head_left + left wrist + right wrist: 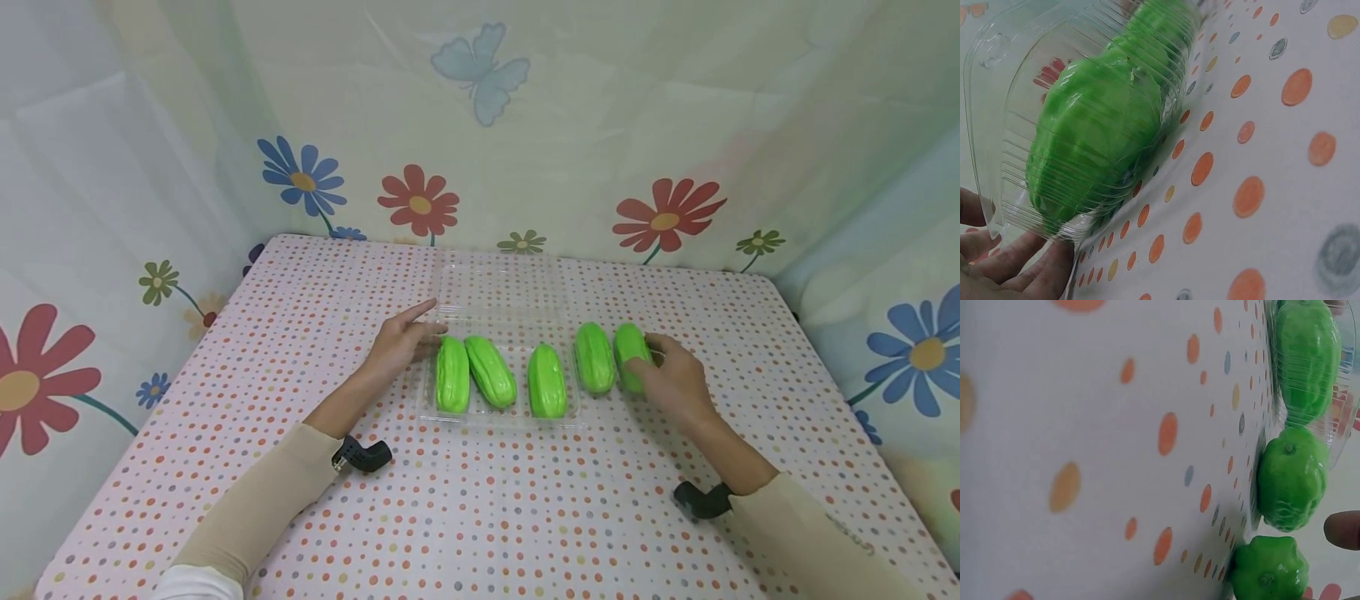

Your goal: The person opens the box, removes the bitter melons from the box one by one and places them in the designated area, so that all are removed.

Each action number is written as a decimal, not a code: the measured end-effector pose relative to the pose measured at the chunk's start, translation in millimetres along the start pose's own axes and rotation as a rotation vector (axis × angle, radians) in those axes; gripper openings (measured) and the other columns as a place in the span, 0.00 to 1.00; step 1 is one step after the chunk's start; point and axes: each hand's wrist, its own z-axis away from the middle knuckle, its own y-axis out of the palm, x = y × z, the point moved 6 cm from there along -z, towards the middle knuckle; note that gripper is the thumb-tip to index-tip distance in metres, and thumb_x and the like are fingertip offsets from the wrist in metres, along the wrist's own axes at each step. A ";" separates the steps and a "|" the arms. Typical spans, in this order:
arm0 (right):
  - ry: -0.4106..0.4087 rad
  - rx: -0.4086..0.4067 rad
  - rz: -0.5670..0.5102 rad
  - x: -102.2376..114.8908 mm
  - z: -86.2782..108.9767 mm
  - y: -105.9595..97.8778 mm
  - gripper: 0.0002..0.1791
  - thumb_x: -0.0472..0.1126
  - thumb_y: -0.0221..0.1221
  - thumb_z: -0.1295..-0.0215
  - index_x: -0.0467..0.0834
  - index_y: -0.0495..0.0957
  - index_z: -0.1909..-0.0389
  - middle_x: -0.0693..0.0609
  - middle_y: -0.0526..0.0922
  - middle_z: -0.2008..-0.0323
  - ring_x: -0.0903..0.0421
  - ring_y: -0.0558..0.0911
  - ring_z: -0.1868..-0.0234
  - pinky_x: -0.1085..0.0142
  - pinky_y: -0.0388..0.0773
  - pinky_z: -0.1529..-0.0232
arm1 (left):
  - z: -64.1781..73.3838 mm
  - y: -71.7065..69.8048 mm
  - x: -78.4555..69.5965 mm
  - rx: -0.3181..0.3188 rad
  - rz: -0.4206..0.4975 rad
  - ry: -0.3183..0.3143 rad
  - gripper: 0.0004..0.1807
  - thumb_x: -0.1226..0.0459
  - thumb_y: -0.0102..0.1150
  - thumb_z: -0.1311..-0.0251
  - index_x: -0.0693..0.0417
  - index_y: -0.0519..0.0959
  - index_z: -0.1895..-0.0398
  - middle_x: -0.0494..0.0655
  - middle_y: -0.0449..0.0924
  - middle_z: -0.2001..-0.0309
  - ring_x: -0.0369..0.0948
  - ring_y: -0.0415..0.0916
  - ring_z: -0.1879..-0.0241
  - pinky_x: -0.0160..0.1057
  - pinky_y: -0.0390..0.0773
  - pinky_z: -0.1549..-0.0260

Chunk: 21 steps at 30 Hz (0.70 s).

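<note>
A red-flowered curtain (45, 379) hangs at far left beside a surface (465, 517) spread with a dotted cloth, where a person in tan sleeves works with both hands. The left hand (397, 342), with a black wrist device (363, 454) behind it, is loosely extended, its fingers at the left end of a clear plastic container (502, 422) and around none of the green pieces. Inside the container, the first green vegetable (452, 375), glossy and ridged, lies along the left wall; a second green vegetable (491, 372) slants beside it, its far end near the first. Behind them, the container's clear lid (498, 287) lies folded back flat toward the rear curtain (570, 125), which is printed with a pale blue butterfly and bright flowers. Past a gap, a third green vegetable (547, 382) occupies the right side of the container. Just outside the right wall, a fourth green vegetable (595, 358) lies on the cloth, with a fifth green vegetable (630, 346) close beside it. The right hand (678, 379) is partly open about the fifth, thumb over the near side and fingers at the far right; whether it has a grip cannot be told. A second black wrist device (702, 500) shows at the right wrist, and a blue-flowered curtain (926, 354) closes the scene at far right.
</note>
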 end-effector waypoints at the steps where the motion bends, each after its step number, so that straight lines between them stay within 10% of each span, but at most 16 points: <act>1: -0.006 -0.006 0.001 0.8 -0.2 -0.3 0.38 0.45 0.52 0.28 0.26 0.55 0.25 0.23 0.66 0.33 0.27 0.70 0.35 0.39 0.77 0.41 | 2.6 0.8 -3.9 -0.001 -0.004 -0.004 0.29 0.65 0.44 0.22 0.49 0.59 0.21 0.65 0.75 0.35 0.56 0.77 0.38 0.54 0.75 0.36; 21: -0.074 -0.048 -0.010 15.4 -5.8 -14.3 0.38 0.46 0.52 0.26 0.31 0.53 0.23 0.28 0.58 0.26 0.28 0.57 0.26 0.30 0.61 0.33 | 12.7 4.0 -18.3 -0.016 -0.024 -0.009 0.29 0.64 0.45 0.23 0.49 0.60 0.21 0.64 0.75 0.36 0.54 0.78 0.39 0.54 0.75 0.37</act>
